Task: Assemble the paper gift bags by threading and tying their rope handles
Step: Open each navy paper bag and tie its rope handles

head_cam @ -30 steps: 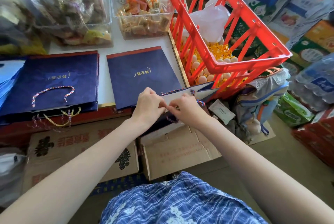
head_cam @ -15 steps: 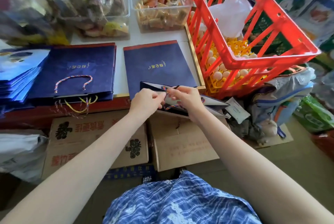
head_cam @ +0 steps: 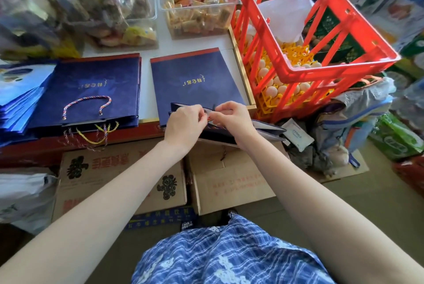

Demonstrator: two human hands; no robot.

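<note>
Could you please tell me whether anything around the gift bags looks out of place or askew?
The red crate of eggs sits tilted beside the table. Loose rope handles dangle tangled over the table's front edge below the finished bag stack.

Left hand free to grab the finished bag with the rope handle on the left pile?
Probably not yet. The left hand is pinching at the bag in work together with the right hand. The path over to the finished bag looks unobstructed.
</note>
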